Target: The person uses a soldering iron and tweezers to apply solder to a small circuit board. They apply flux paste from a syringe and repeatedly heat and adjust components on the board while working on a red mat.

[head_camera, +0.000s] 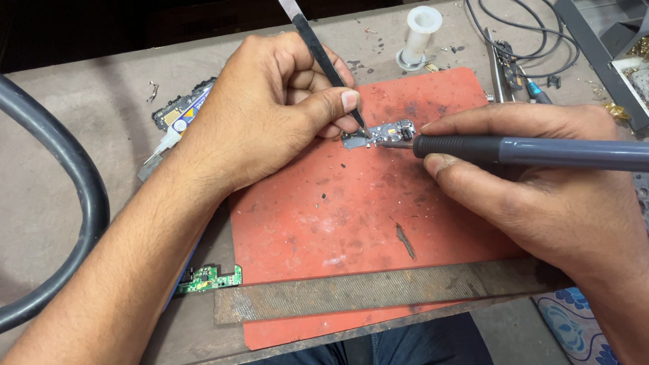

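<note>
1. Where the grey desk (64, 141) carries a red mat (340, 211), a flat metal file (371, 289) lies along the mat's near edge.
2. Right hand (555, 189) grasps a grey soldering iron (553, 153), its tip touching the small circuit board (380, 135) on the mat.
3. Left hand (272, 112) pinches black tweezers (320, 53), their points pressing that board.

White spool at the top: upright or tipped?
Upright. The white spool stands on its flange on the workbench, open end up.
</note>
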